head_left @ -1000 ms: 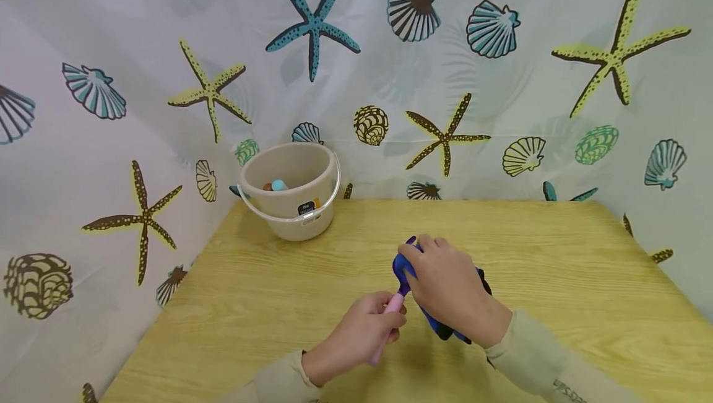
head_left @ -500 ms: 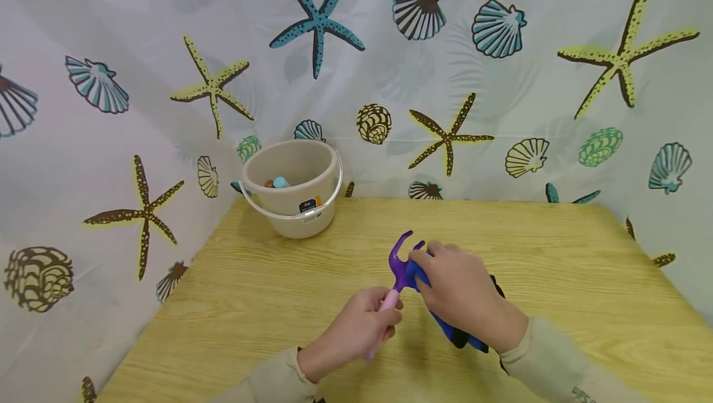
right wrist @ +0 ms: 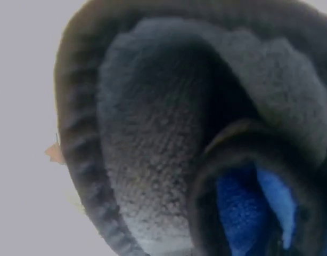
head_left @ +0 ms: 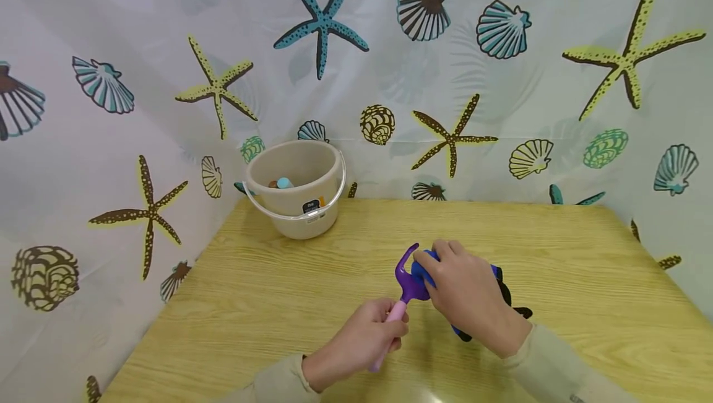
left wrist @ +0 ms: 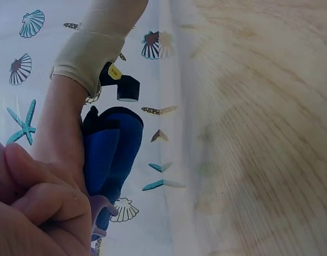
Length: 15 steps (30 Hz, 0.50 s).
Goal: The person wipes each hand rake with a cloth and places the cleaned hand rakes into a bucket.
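Note:
In the head view my left hand point(head_left: 364, 335) grips the pink handle point(head_left: 397, 311) of a small tool whose purple head point(head_left: 409, 282) has curved prongs. The tool points away from me, tilted up over the table. My right hand point(head_left: 465, 285) pinches a blue cloth point(head_left: 426, 268) with black edging and holds it against the right side of the purple head, covering part of it. The cloth's loose end hangs below the right palm. In the left wrist view the cloth point(left wrist: 121, 144) hangs in folds behind the prongs point(left wrist: 102, 210). Its black-edged folds point(right wrist: 147, 133) fill the right wrist view.
A beige bucket point(head_left: 289, 208) with a clear handle stands at the back left of the wooden table point(head_left: 267, 285). A light blue-topped item point(head_left: 284, 182) and something brown lie inside it. A white curtain point(head_left: 345, 93) printed with shells and starfish surrounds the table.
The right hand has shifted right with the cloth, uncovering the purple prongs that it had mostly hidden. The cloth's loose end has swung right. The left hand keeps its grip on the handle.

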### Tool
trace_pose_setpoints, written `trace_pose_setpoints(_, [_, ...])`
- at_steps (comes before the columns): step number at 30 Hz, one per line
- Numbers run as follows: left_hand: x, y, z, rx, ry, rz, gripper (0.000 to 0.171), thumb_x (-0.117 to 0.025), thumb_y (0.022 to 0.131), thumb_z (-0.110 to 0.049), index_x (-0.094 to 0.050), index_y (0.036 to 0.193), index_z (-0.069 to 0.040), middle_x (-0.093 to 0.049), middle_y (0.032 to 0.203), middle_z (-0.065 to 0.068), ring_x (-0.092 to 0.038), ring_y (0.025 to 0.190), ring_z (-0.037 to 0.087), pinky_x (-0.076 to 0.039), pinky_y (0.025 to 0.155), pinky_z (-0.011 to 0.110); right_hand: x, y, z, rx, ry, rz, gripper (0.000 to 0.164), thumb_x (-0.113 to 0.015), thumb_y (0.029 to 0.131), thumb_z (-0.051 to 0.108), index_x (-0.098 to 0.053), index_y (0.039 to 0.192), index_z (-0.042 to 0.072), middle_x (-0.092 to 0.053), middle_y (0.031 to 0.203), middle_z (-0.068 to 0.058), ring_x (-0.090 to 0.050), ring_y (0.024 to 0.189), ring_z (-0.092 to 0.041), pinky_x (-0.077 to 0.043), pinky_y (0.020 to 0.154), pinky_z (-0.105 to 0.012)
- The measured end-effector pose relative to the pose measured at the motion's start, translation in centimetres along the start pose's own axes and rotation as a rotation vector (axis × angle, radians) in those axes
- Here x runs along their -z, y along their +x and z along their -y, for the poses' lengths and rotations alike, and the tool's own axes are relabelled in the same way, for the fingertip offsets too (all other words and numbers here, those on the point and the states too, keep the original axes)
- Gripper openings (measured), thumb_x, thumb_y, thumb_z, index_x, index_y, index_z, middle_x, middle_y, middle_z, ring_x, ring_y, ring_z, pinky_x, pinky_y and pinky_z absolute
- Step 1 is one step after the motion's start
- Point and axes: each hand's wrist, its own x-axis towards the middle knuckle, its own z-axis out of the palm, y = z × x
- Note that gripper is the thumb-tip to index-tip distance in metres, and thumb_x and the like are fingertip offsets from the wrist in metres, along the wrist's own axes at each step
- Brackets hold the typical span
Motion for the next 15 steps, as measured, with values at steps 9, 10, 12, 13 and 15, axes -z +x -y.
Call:
trace_pose_setpoints(9, [-0.1,-0.2,0.1,0.016,-0.002,-0.033,0.016,-0.06,0.091,-0.012,-0.061,0.102,-0.001,-0.053,0.067,0.002,-0.047,0.057,0.011,-0.033,0.043,0.02,-0.1,0.0,-1.5,0.069,-0.106,-0.137,0.039,-0.082,0.076,0.012,-0.067,0.112,0.009,-0.064,0.098,-0.017,-0.061,0.081,-0.031,-0.058,0.056,-0.04])
trace_pose_setpoints(10, [-0.1,-0.2,0.1,0.019,-0.011,-0.032,0.016,-0.06,0.091,-0.012,-0.061,0.103,-0.001,-0.053,0.067,0.002,-0.047,0.057,0.011,-0.033,0.043,0.02,0.1,0.1,-1.7,0.053,-0.089,-0.137,0.04,-0.083,0.077,0.013,-0.068,0.113,0.009,-0.064,0.099,-0.017,-0.062,0.082,-0.031,-0.059,0.056,-0.041])
trace_pose_setpoints(12, [-0.1,-0.3,-0.1,0.017,-0.025,-0.028,0.016,-0.06,0.092,-0.012,-0.06,0.103,0.0,-0.053,0.068,0.003,-0.047,0.057,0.011,-0.034,0.043,0.02,0.6,0.3,-1.8,0.022,-0.021,-0.118,0.041,-0.085,0.078,0.018,-0.069,0.115,0.012,-0.065,0.101,-0.015,-0.063,0.085,-0.03,-0.06,0.058,-0.042])
trace_pose_setpoints(13, [-0.1,-0.3,-0.2,0.016,-0.031,-0.03,0.016,-0.06,0.092,-0.012,-0.06,0.103,0.0,-0.053,0.068,0.003,-0.047,0.057,0.011,-0.034,0.043,0.02,0.8,0.3,-1.8,0.018,0.023,-0.101,0.041,-0.086,0.078,0.02,-0.07,0.115,0.013,-0.065,0.102,-0.013,-0.063,0.087,-0.028,-0.06,0.058,-0.042])
trace_pose_setpoints(15, [0.0,-0.3,-0.3,0.016,-0.04,-0.037,0.016,-0.06,0.092,-0.012,-0.059,0.103,-0.001,-0.053,0.068,0.002,-0.047,0.057,0.011,-0.034,0.045,0.02,1.2,0.3,-1.4,0.042,0.099,-0.048,0.043,-0.086,0.078,0.024,-0.071,0.117,0.016,-0.065,0.104,-0.01,-0.062,0.089,-0.025,-0.06,0.059,-0.04])
